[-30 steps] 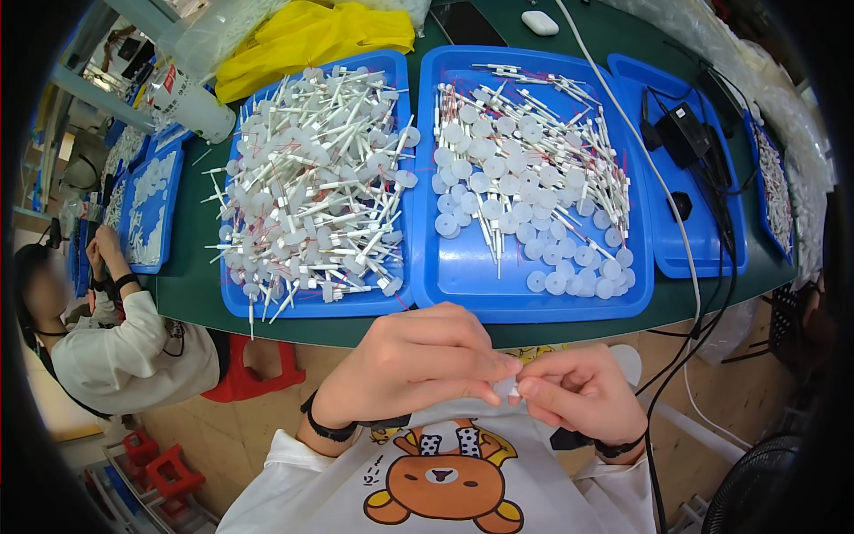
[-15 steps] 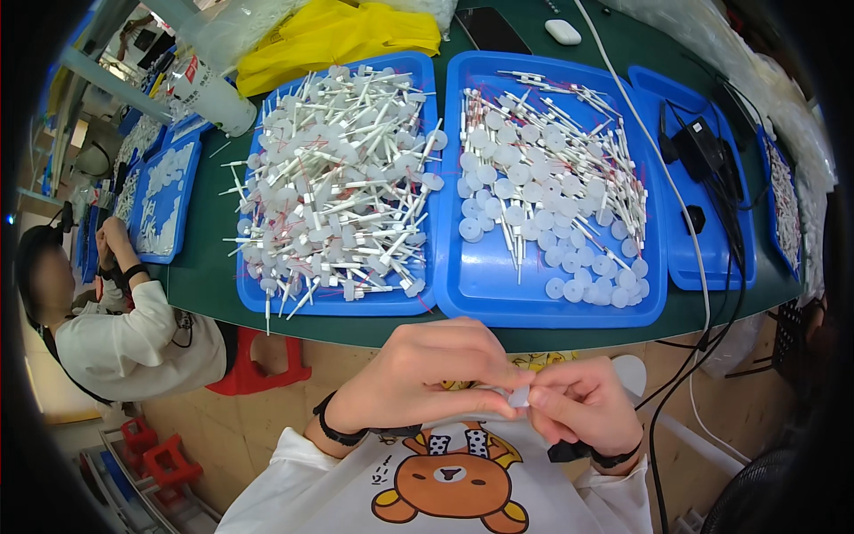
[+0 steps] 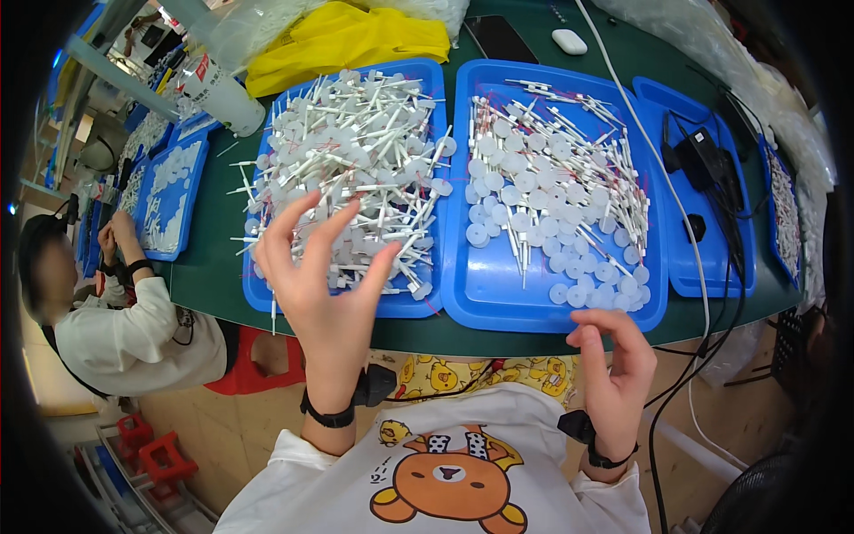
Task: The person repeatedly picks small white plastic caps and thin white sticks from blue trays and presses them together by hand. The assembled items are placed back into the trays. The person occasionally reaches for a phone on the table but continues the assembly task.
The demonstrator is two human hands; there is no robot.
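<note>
My left hand (image 3: 325,276) is over the near part of the left blue tray (image 3: 258,298), fingers spread and nothing seen in them. Heaped in that tray are white stick-like parts with translucent discs and thin red wires (image 3: 356,142). Just off the near edge of the right blue tray (image 3: 498,307) is my right hand (image 3: 618,365). Its fingers are loosely curled, thumb and forefinger slightly apart, with no part visible between them. Closest to it are loose translucent discs (image 3: 583,285). Behind these lie more white sticks (image 3: 623,182) with red wires.
A smaller blue tray (image 3: 685,267) at right holds a black adapter (image 3: 703,160) and cables. A white cable (image 3: 636,116) crosses the right tray. Behind are a yellow bag (image 3: 356,40), a cup (image 3: 222,98), a phone (image 3: 500,38) and a white case (image 3: 569,41). A person (image 3: 133,329) works at left.
My hands, earlier together around a small translucent disc piece before my chest, have parted. The left moved forward over the left tray; the right rose toward the right tray. The piece no longer shows.
</note>
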